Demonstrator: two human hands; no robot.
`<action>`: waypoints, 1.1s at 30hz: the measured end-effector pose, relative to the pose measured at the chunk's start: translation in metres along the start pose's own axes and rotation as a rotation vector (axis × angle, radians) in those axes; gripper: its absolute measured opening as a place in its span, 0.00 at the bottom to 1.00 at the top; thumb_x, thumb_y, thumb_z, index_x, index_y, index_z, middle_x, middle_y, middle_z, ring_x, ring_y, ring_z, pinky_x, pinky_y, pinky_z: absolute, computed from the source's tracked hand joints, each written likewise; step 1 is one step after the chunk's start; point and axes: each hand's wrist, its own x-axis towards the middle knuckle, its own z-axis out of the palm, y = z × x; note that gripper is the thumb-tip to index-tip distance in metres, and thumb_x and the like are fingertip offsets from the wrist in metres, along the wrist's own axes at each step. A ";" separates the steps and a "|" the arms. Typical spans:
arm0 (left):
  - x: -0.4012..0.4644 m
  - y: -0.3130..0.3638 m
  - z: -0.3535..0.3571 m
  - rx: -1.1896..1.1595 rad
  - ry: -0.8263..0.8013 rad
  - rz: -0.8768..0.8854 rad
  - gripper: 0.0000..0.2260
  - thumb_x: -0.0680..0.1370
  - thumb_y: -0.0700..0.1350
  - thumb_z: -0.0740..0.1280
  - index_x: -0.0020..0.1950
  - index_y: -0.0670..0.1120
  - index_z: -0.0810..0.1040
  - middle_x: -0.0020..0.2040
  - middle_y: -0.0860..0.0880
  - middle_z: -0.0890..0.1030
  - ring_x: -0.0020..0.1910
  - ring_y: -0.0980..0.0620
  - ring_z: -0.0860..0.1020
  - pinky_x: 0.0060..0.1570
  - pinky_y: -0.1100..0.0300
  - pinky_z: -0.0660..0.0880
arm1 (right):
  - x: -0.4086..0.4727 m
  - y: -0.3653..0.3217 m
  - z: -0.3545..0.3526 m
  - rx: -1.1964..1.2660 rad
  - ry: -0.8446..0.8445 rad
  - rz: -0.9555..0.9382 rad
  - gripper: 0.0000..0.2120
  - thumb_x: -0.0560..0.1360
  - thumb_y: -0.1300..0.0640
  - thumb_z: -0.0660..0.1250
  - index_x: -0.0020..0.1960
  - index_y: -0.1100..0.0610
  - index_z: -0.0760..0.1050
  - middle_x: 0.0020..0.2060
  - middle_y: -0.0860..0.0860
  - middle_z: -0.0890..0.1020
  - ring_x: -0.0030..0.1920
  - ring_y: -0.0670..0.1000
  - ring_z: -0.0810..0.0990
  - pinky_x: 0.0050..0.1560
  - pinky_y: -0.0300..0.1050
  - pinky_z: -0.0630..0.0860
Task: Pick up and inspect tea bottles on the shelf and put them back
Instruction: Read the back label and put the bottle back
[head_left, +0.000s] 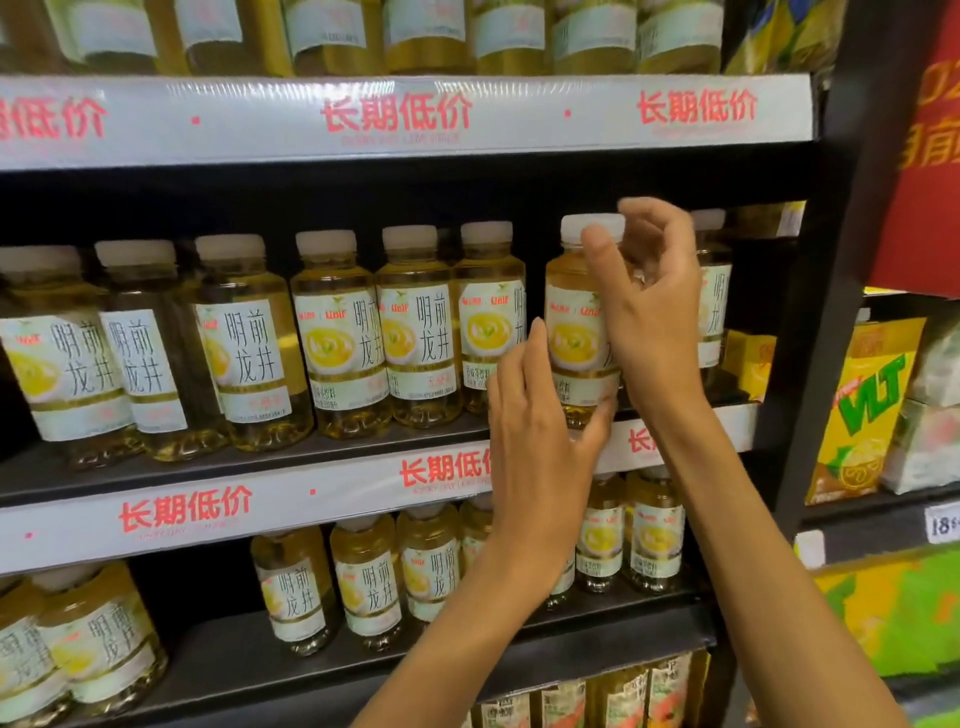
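Observation:
A tea bottle (571, 332) with a white cap, pale yellow tea and a white label stands out in front of its row, at the right end of the middle shelf (260, 506). My left hand (535, 447) cups its lower part, fingers up along the left side and thumb at the base. Higher up, my right hand (654, 312) grips the bottle, thumb across the front below the cap and fingers curled behind. Whether the base rests on the shelf edge is hidden by my left thumb.
Several matching bottles (337, 332) fill the middle shelf to the left, and one stands just right of my hand (714, 291). More line the shelf below (363, 587) and above (337, 36). A black upright (831, 312) separates yellow lemon tea cartons (867, 415) at right.

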 end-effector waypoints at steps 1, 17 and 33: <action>0.000 0.000 0.002 0.021 0.018 -0.002 0.34 0.76 0.48 0.71 0.76 0.43 0.58 0.70 0.46 0.66 0.70 0.53 0.63 0.67 0.69 0.58 | -0.001 0.001 0.000 -0.018 0.003 -0.018 0.17 0.77 0.55 0.67 0.63 0.59 0.67 0.56 0.52 0.74 0.58 0.49 0.75 0.59 0.48 0.75; 0.007 0.007 0.013 0.293 0.062 -0.013 0.33 0.75 0.45 0.71 0.75 0.41 0.60 0.68 0.42 0.68 0.67 0.45 0.68 0.65 0.54 0.67 | -0.012 0.025 -0.013 -0.391 -0.069 -0.138 0.23 0.75 0.56 0.70 0.68 0.60 0.72 0.61 0.53 0.74 0.61 0.44 0.72 0.58 0.34 0.73; 0.012 0.009 0.024 0.360 0.091 -0.042 0.30 0.73 0.38 0.72 0.73 0.41 0.64 0.68 0.41 0.69 0.66 0.44 0.70 0.61 0.53 0.71 | 0.003 0.021 -0.020 -0.557 -0.245 -0.139 0.23 0.76 0.61 0.69 0.69 0.62 0.70 0.64 0.55 0.74 0.62 0.50 0.74 0.60 0.32 0.70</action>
